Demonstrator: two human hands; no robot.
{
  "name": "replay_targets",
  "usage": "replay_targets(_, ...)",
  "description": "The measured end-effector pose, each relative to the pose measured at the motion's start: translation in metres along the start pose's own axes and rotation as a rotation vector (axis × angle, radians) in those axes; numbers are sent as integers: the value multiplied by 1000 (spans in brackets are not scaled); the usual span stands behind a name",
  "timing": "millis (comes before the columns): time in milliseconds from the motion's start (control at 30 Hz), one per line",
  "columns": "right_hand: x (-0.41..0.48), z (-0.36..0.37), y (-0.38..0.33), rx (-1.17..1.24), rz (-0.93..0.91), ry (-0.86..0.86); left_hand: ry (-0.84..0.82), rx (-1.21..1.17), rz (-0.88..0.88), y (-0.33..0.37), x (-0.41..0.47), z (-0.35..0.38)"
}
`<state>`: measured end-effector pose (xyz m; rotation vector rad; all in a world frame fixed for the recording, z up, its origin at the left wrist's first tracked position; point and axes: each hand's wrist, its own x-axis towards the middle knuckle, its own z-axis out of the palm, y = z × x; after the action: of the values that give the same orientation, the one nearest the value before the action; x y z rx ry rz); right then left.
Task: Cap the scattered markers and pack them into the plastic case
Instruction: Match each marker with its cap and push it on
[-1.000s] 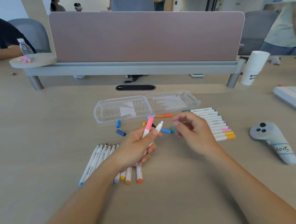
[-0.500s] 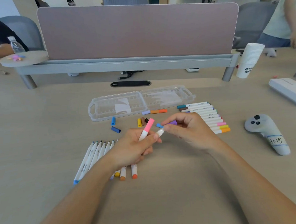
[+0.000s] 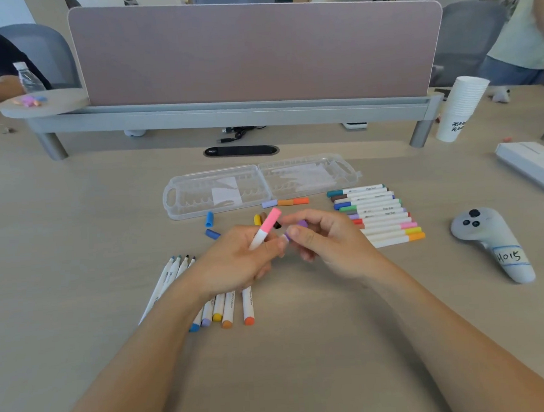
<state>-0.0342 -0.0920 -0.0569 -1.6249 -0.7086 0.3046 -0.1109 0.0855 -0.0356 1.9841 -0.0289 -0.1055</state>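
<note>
My left hand (image 3: 233, 265) grips two white markers: one with a pink cap (image 3: 270, 224) pointing up, and a second whose tip is hidden between my hands. My right hand (image 3: 323, 241) pinches a purple cap (image 3: 301, 225) against that second marker's tip. The clear plastic case (image 3: 260, 184) lies open and empty behind my hands. A row of capped markers (image 3: 376, 213) lies at the right. Uncapped markers (image 3: 219, 307) lie fanned under my left wrist. Loose caps (image 3: 210, 225) in blue, yellow, orange and lilac are scattered in front of the case.
A grey controller (image 3: 489, 243) lies at the right, a white box (image 3: 536, 167) beyond it. A stack of paper cups (image 3: 459, 108) stands by the pink divider (image 3: 255, 54). People sit at far left and right.
My right hand has brought the purple cap from the table to the tip of the second marker; the hands are now together. The camera has tilted a little.
</note>
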Motion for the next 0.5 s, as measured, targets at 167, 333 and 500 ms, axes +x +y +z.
replay_targets(167,6,-26,8,-186,-14,352,219,546,-259,-16,4,-17)
replay_targets(333,9,-39,22,-348,-8,457,211,822,-431,-20,6,-12)
replay_targets(500,25,-40,23,-638,52,409,201,798,-437,-16,6,-5)
